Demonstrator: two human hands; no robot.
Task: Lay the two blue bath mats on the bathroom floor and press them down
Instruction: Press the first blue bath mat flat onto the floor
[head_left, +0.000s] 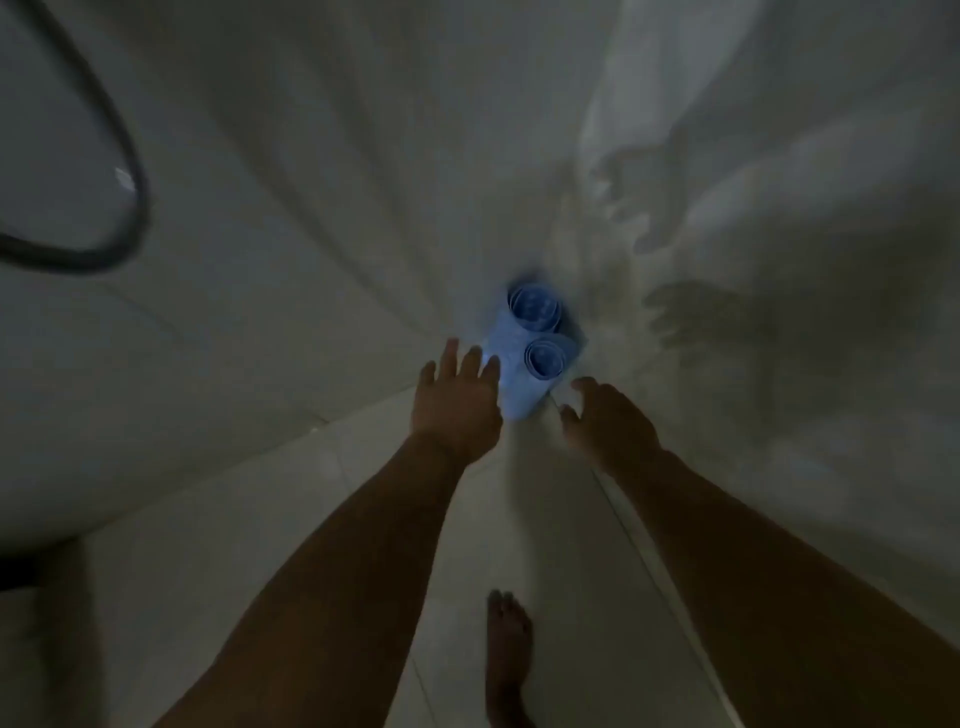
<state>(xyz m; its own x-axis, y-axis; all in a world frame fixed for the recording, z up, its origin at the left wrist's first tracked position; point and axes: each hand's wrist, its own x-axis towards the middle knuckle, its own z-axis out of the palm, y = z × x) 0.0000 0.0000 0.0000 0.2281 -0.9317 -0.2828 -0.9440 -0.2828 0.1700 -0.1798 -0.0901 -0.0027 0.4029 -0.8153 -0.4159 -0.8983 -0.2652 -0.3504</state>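
Head view, as I watched it from my station, was dim and smeared, and I took the two rolled blue bath mats (535, 338) as my landmark: they stood on end side by side in the corner where the pale floor (322, 519) met the wall (363, 156), their spiral ends facing up. The left hand (457, 402) reached in just left of the rolls, fingers straight and spread, fingertips at the nearer roll's side; I could not tell whether they touched. The right hand (608, 421) hovered just below and right of the rolls, fingers loosely spread, holding nothing. A bare foot (508, 654) stood well below them. A dark hose (130, 171) looped far to their upper left.
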